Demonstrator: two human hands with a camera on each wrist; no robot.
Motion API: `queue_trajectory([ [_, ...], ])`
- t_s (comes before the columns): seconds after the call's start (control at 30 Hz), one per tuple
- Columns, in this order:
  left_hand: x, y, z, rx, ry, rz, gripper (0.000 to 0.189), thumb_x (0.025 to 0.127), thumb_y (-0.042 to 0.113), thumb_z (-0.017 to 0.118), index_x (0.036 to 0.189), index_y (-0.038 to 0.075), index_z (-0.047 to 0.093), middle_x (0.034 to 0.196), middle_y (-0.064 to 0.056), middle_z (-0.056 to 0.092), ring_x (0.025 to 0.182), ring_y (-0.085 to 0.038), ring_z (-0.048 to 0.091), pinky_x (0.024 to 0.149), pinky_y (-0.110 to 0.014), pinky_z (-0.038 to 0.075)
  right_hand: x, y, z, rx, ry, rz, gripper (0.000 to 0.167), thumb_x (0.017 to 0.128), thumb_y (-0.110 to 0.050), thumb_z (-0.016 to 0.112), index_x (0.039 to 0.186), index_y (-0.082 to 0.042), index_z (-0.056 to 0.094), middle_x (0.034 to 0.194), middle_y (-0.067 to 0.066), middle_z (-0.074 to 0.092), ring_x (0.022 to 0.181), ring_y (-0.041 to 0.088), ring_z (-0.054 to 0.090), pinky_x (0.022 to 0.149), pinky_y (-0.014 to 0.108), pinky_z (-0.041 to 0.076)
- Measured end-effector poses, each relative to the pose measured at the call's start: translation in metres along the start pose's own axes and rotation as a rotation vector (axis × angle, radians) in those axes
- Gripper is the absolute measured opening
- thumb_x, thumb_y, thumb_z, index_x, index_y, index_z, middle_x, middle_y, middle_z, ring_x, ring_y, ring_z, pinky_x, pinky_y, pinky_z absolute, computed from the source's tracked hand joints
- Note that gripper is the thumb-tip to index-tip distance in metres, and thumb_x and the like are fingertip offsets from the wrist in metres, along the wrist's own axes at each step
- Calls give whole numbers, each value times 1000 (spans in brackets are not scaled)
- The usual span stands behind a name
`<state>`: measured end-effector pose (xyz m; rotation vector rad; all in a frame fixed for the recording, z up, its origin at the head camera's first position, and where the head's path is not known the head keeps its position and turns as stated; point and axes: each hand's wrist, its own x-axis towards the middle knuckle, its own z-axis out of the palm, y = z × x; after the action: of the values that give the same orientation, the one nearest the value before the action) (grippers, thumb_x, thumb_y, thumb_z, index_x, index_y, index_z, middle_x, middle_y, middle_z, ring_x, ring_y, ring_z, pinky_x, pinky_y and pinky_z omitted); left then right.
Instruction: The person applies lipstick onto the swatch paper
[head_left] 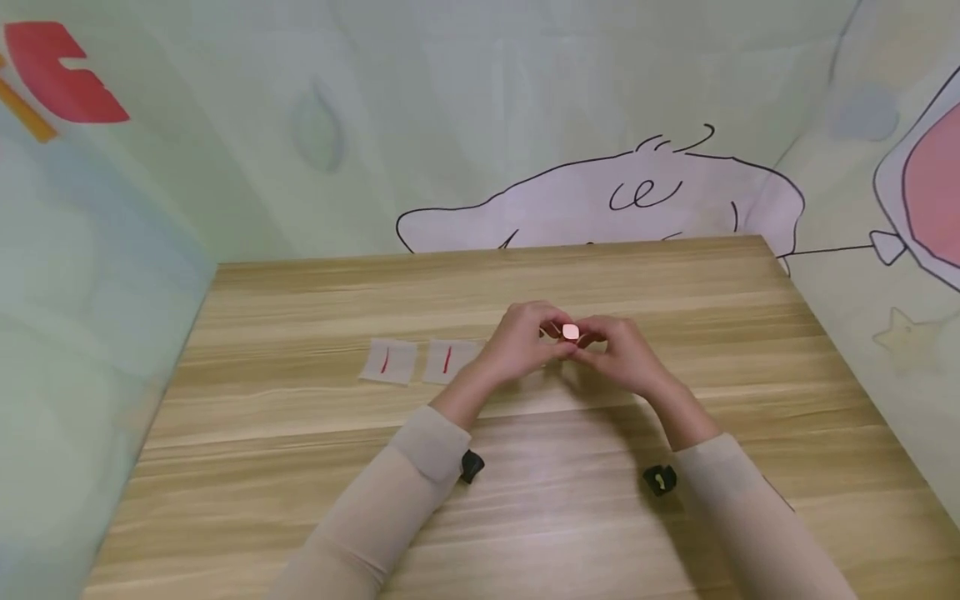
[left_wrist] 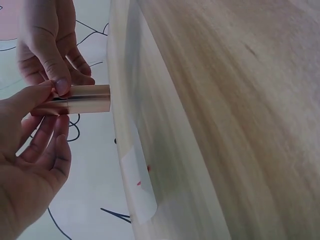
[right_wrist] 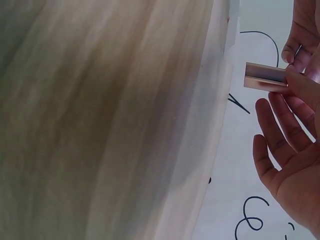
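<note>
Both hands meet over the middle of the table around a shiny rose-gold lipstick tube (left_wrist: 89,99). In the head view its square, rounded end (head_left: 571,332) faces up and looks bright pale pink. My left hand (head_left: 525,340) pinches the tube between thumb and fingers. From the other side, my right hand (head_left: 621,353) also grips it, its thumb beside the left thumb near the seam. The right wrist view shows the tube's lower part (right_wrist: 265,78) sticking out past the fingers, above the table.
Two pale paper slips, a left one (head_left: 388,362) and a right one (head_left: 447,360), lie left of the hands, each with a red stroke. One small black object (head_left: 471,467) is by the left sleeve, another (head_left: 660,480) by the right sleeve. A printed backdrop (head_left: 450,117) stands behind the wooden table (head_left: 555,517).
</note>
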<state>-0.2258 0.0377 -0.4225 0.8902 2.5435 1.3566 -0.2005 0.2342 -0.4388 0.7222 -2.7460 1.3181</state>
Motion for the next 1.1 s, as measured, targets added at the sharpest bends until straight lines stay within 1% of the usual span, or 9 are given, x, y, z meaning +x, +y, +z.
queue_trajectory([
  [0.17,4,-3,4,12,-22,-24,21,86,12,82,106,6,77,99,-2,72,90,-15,67,79,-23,52,1,4,1,-3,-10,27,17,87,2,77,105,2,75,103,15,74,88,29,71,85,48,58],
  [0.33,7,-6,9,30,-56,-53,22,87,12,82,107,6,77,98,-3,72,90,-14,67,79,-22,51,2,9,3,-10,-45,74,13,89,1,75,102,1,74,101,14,75,88,30,72,83,49,58],
  [0.57,9,-10,12,27,-61,-50,21,87,12,81,107,6,77,98,-4,73,89,-14,67,79,-22,51,1,13,4,-16,-48,89,14,90,0,75,104,0,75,103,15,75,88,31,73,83,49,58],
  [0.63,8,-9,11,30,-67,-57,27,88,13,81,112,4,75,100,-6,73,91,-16,68,81,-23,52,1,12,5,-17,-54,91,15,90,-1,75,105,1,74,104,15,75,89,31,73,83,49,58],
  [0.7,6,-7,9,44,-75,-79,38,88,17,82,120,1,71,104,-7,73,95,-17,68,84,-24,53,0,9,5,-18,-64,90,16,91,-2,74,107,2,74,104,16,75,90,31,73,83,48,59],
  [0.83,-1,-5,4,99,-91,-142,60,87,31,82,136,2,61,116,-9,71,107,-20,66,93,-30,54,0,4,5,-13,-81,96,19,92,-5,74,109,2,72,104,16,74,92,32,72,84,48,59],
  [0.97,-10,-3,-3,182,-107,-159,65,87,38,81,140,7,59,127,-8,68,118,-23,62,101,-37,50,-3,1,3,-21,-47,108,37,91,-11,77,122,4,66,108,19,73,97,33,71,89,51,56],
  [1.03,-16,-2,-7,221,-116,-155,68,87,38,81,142,8,56,133,-8,64,124,-25,58,105,-40,47,-4,-1,1,-24,-12,117,50,90,-16,79,131,4,60,111,20,72,103,35,69,92,53,54],
  [1.1,-21,-1,-12,250,-111,-144,71,86,38,82,144,9,54,139,-8,60,129,-26,55,109,-41,43,-4,-4,0,-29,26,120,58,88,-21,81,136,1,57,115,21,71,108,35,66,95,54,51],
])
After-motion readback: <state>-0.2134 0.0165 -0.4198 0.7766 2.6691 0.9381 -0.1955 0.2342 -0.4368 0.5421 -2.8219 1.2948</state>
